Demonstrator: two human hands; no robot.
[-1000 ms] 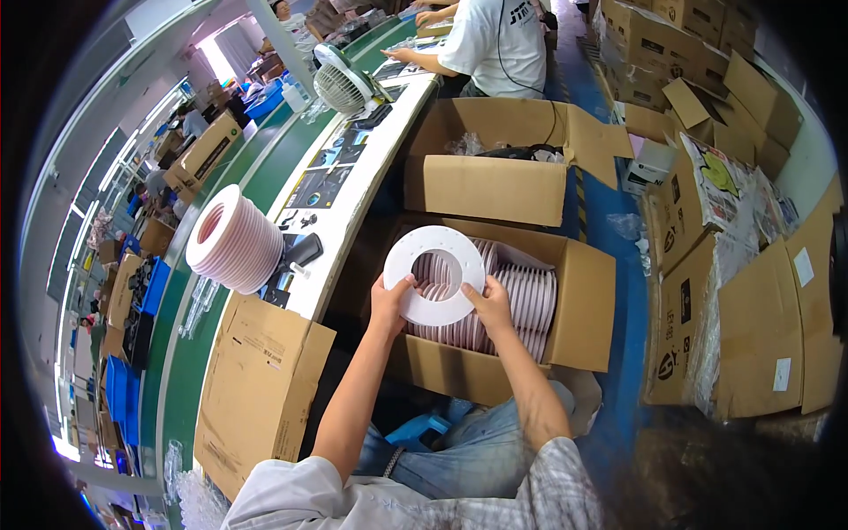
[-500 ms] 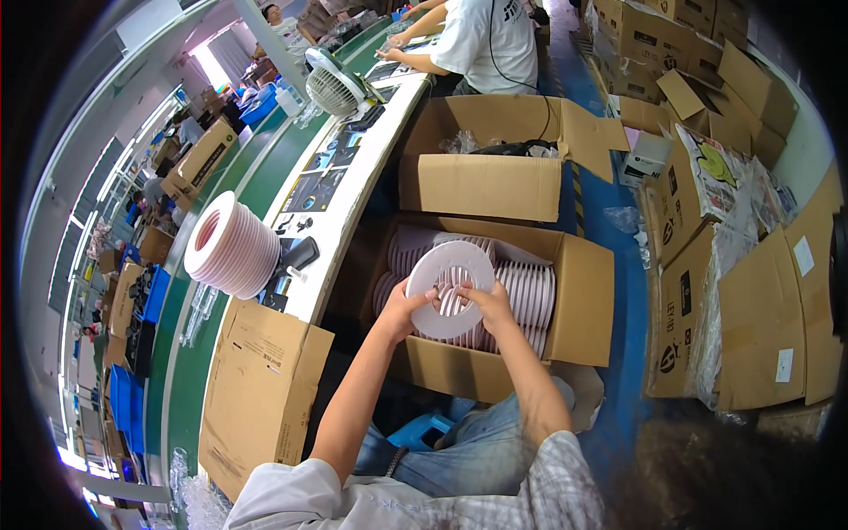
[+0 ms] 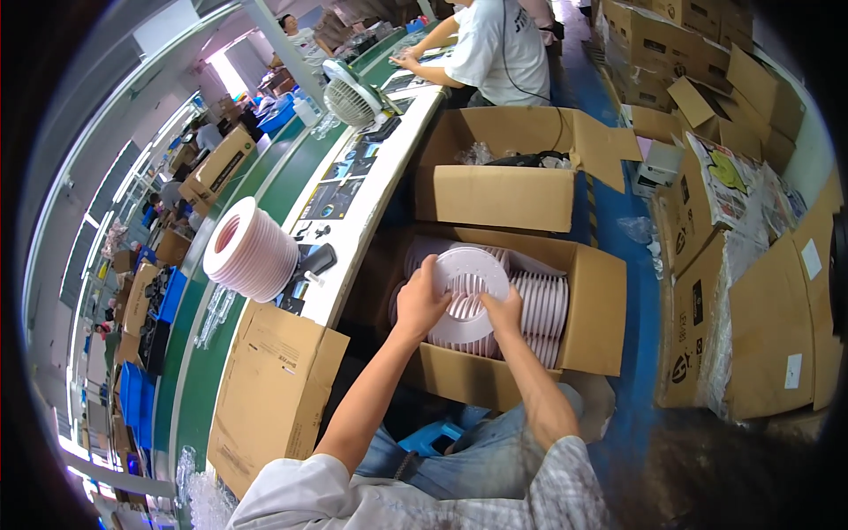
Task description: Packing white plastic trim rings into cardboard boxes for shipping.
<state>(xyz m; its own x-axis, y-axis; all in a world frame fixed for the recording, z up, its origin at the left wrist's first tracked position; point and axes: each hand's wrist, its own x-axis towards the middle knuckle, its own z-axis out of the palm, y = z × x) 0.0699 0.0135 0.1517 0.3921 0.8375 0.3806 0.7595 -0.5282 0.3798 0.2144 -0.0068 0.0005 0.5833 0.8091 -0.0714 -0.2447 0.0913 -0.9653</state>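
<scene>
While both hands grip 1 white ring point(image 3: 468, 287), it sits low over the open cardboard box point(image 3: 594, 300), nearly touching the rows of rings point(image 3: 539, 305) packed on edge inside. Left hand point(image 3: 419, 302) clasps the ring's left rim, fingers curled over the edge; right hand point(image 3: 505, 311) pinches its lower right rim. 1 s ago the same ring was held higher and flat toward the camera; 0.5 s ago it had tilted down. Beyond: stack of pink-white rings point(image 3: 252, 250) on the white bench point(image 3: 375, 203), second open box point(image 3: 495, 190) behind, fan point(image 3: 351, 100), another person's back point(image 3: 499, 40) farther up.
</scene>
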